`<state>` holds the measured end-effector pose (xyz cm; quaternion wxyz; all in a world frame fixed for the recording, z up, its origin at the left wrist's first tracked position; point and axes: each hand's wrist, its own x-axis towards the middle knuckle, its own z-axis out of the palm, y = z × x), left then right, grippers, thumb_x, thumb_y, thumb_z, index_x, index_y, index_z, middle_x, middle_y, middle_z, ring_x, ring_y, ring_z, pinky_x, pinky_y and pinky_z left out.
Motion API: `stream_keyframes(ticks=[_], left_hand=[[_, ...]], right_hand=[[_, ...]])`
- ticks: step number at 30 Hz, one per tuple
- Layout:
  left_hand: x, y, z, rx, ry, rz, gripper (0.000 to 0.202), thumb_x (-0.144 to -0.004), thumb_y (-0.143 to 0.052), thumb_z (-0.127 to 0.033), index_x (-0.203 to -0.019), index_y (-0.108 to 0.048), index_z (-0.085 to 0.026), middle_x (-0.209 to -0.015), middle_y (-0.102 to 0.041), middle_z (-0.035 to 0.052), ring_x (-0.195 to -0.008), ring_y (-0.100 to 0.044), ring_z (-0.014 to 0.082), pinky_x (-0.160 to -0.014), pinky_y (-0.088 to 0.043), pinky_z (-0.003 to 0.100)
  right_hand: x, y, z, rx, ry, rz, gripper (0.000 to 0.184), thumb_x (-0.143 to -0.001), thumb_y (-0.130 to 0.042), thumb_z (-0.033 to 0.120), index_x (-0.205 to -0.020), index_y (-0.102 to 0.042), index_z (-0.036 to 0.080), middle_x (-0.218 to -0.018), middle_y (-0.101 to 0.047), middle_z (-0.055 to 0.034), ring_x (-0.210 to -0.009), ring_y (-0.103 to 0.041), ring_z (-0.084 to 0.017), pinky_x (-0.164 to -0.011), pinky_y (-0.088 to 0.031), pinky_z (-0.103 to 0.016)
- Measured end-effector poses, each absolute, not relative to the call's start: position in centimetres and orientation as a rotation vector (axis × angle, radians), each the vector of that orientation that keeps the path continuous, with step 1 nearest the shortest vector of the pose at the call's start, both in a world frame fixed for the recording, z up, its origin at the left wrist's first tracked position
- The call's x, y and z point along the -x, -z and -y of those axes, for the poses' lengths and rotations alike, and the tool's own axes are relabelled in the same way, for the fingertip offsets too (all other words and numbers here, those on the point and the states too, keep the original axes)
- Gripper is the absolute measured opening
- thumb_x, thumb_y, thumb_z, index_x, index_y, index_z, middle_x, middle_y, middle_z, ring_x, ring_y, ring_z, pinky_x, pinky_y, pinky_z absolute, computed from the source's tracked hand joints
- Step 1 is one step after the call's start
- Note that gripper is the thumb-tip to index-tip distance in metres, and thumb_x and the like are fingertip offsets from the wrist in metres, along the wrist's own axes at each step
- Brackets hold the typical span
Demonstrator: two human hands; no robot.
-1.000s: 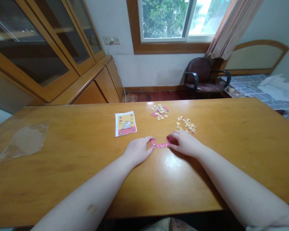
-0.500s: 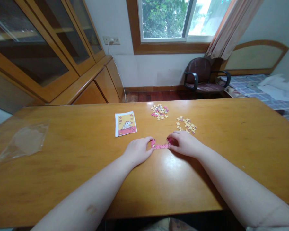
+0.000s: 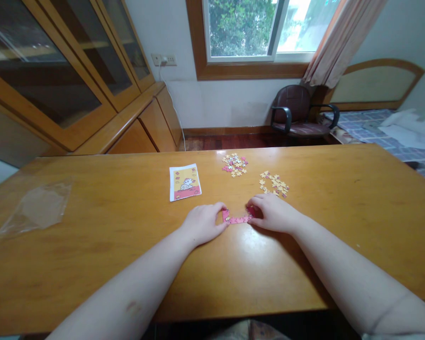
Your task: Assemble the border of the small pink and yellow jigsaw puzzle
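Grip by grip, two bare hands are holding a U-shaped strip of joined pink jigsaw pieces (image 3: 239, 220) from its opposite ends. The left hand (image 3: 202, 224) is closing thumb and forefinger on the left corner, the forefinger touching near the far edge and the thumb near the close edge. The right hand (image 3: 274, 213) is pinching the right end, its curled fingers partly covering the pink there. The strip is lying between the two hands on the wooden counter (image 3: 198, 283), its base running from side to side and its short arms pointing away from the person. A small yellowish motif is showing beside the left thumb.

Beyond the left hand, a picture card (image 3: 185, 183) is lying face up, showing a white duck-like figure on yellow above a pink band. Small shapes are dotting the card; any lettering among them is too small to read. A mixed pile of pink, yellow and white puzzle pieces (image 3: 234, 164) is resting near the far edge, while a scatter of yellow puzzle pieces (image 3: 276, 182) is lying just beyond the right hand. A clear plastic bag (image 3: 35, 205) is lying flat well to the left.

Behind the counter, a dark red armchair (image 3: 297, 113) is standing below a window (image 3: 250, 71), and glass-fronted cabinets (image 3: 108, 106) are lining the left side.
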<state>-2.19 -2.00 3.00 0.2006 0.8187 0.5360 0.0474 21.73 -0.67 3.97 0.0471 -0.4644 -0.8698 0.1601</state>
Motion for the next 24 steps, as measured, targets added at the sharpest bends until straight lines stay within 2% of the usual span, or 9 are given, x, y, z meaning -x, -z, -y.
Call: stream_keyframes(ticks=[14,19,24], left_hand=[[2.5,-2.5,1.1,-2.166,-0.222,-1.545,0.034,-0.086,-0.049,-0.045,-0.111,-0.062,-0.027,-0.079,-0.068,0.0016,-0.075,-0.063,0.0211,-0.060,-0.037,0.028],[2.6,-2.0,0.2,-2.116,-0.302,-1.596,0.028,-0.085,-0.050,-0.037,-0.106,-0.065,-0.028,-0.080,-0.068,0.0007,-0.075,-0.062,0.0197,-0.061,-0.038,0.027],[2.4,-1.2,-0.9,-2.061,-0.423,-1.718,0.023,-0.085,-0.047,-0.033,-0.094,-0.067,-0.025,-0.077,-0.067,0.0011,-0.071,-0.060,0.0187,-0.059,-0.036,0.028]], right_hand=[[-21.7,-3.7,0.6,1.434,-0.505,2.608,0.028,-0.079,-0.064,0.042,-0.094,-0.064,0.019,-0.086,-0.067,-0.0055,-0.079,-0.060,-0.019,-0.072,-0.041,-0.029],[-23.3,-2.9,-0.7,1.734,-0.358,2.369,0.023,-0.087,-0.053,0.034,-0.100,-0.063,0.017,-0.094,-0.068,-0.0086,-0.083,-0.061,-0.020,-0.072,-0.041,-0.029],[-25.9,-2.8,-2.3,2.025,-0.271,2.027,0.025,-0.087,-0.048,0.026,-0.103,-0.065,0.019,-0.096,-0.069,-0.0087,-0.082,-0.061,-0.021,-0.069,-0.041,-0.029]])
